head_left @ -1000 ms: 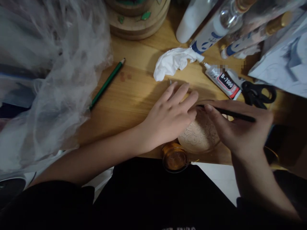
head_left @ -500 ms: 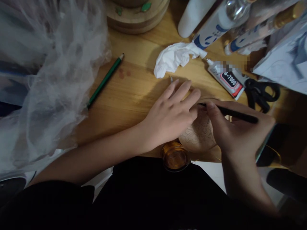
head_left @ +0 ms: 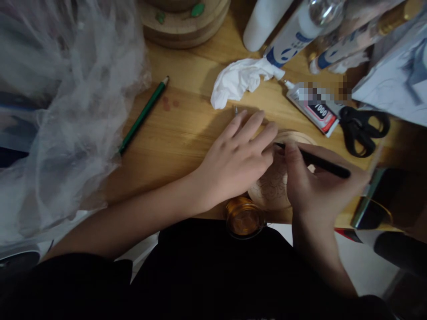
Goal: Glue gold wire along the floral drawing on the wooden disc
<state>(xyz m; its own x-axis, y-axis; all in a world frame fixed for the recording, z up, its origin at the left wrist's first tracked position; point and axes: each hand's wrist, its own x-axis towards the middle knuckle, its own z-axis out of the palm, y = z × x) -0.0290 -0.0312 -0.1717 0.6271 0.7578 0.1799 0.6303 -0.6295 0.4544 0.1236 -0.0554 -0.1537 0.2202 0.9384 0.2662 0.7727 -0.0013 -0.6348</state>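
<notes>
My left hand (head_left: 235, 158) lies palm down with its fingers spread, over the left part of a round pale wooden disc (head_left: 271, 189) marked with curly lines. Its thumb is hidden. A small metal tip (head_left: 236, 110) pokes out just beyond its fingertips; what it belongs to is covered. Closed in a pinch, my right hand (head_left: 313, 178) grips a slim black pointed tool (head_left: 328, 165), whose tip points left over the disc near my left fingers. A spool of gold-coloured wire (head_left: 245, 218) sits at the table's front edge, against the disc.
A green pencil (head_left: 145, 115) and clear plastic wrapping (head_left: 83, 106) lie leftward. Beyond my hands are crumpled tissue (head_left: 238, 80), a glue tube (head_left: 313, 109), black scissors (head_left: 363, 131), a labelled bottle (head_left: 293, 40) and a round wooden base (head_left: 187, 33). A dark phone-like slab (head_left: 376, 200) lies right.
My right hand and the black tool have shifted slightly left and turned a little, uncovering more of the slab at right. My left hand stays nearly still; the view has moved slightly.
</notes>
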